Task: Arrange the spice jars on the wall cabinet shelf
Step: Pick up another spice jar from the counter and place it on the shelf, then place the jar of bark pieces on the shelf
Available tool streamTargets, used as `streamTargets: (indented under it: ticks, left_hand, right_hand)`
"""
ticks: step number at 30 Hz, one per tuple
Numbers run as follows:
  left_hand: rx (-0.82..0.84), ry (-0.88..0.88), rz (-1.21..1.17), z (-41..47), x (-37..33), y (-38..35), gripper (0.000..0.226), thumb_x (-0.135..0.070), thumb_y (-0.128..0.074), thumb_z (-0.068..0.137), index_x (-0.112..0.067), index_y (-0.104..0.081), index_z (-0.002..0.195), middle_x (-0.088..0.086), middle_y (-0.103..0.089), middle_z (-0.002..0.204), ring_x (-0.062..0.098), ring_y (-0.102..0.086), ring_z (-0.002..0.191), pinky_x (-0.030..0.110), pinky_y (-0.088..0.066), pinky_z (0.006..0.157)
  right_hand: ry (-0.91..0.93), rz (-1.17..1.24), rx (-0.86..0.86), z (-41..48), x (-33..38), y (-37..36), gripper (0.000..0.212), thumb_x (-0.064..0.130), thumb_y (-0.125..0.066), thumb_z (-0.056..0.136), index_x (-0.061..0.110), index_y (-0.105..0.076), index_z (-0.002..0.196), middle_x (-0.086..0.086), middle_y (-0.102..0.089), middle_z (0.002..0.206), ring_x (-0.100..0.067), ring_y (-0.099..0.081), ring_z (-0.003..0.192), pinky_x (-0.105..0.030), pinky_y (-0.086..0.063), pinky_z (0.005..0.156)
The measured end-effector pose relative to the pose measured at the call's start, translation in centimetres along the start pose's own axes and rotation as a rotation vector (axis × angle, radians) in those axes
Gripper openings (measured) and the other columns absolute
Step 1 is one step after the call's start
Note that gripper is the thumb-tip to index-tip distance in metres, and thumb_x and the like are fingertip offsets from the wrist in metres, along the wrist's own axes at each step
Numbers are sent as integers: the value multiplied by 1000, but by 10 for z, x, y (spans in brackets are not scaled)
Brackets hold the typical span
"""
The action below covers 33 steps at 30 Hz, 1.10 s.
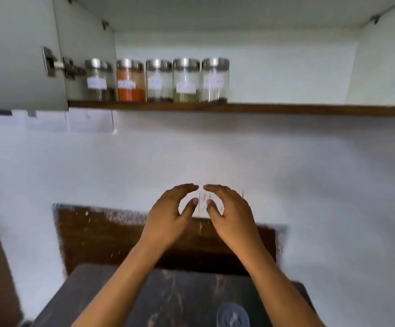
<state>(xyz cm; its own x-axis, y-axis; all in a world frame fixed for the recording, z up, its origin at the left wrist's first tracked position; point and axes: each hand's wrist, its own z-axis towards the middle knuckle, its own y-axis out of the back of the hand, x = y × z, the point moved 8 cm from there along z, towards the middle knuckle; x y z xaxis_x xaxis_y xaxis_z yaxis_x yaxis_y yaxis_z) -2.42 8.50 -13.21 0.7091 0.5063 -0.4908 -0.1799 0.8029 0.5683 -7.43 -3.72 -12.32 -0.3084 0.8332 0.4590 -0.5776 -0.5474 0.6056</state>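
Several glass spice jars with steel lids stand in a row at the left of the wall cabinet shelf (286, 109). Among them are an orange powder jar (130, 81), a jar with green contents (186, 81) and the rightmost jar (215, 80). Each carries a white label. Well below the shelf, my left hand (168, 215) and my right hand (229, 213) are held up side by side, with fingers gently curved and fingertips almost meeting. Neither hand holds anything. The frame is blurred.
The cabinet door (19, 53) hangs open at the left, with hinges (59, 64) near the first jar. The shelf's right part is bare. Below are a white wall, a dark wooden panel (111, 241), a dark counter (168, 300) and a round lid-like object (233, 315).
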Motion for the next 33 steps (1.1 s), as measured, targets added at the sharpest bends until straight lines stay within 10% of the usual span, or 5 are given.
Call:
streamTargets:
  ticks: [9, 14, 33]
  left_hand:
    - [439, 385, 5, -196, 126, -71, 37, -29, -58, 91, -25, -56, 128, -7, -60, 127, 10, -56, 117, 22, -40, 96]
    - [951, 463, 127, -291, 173, -106, 84, -33, -68, 81, -16, -23, 149, 4, -36, 150, 21, -39, 134, 35, -32, 111]
    - [478, 253, -476, -182, 92, 6, 94, -26, -87, 63, -28, -37, 143, -13, -53, 130, -5, -53, 114, 3, -40, 91]
  right_hand:
    - [-237, -32, 657, -185, -53, -176, 41, 26, -60, 87, 18, -55, 127, -1, -62, 124, -19, -58, 115, -29, -43, 94]
    - [-243, -230, 1070, -262, -60, -247, 97, 34, -74, 74, 16, -15, 150, -7, -29, 153, -24, -30, 140, -45, -20, 114]
    - [-398, 329, 511, -172, 22, -115, 87, 32, -84, 64, 30, -37, 137, 12, -56, 126, -3, -52, 114, -15, -43, 89]
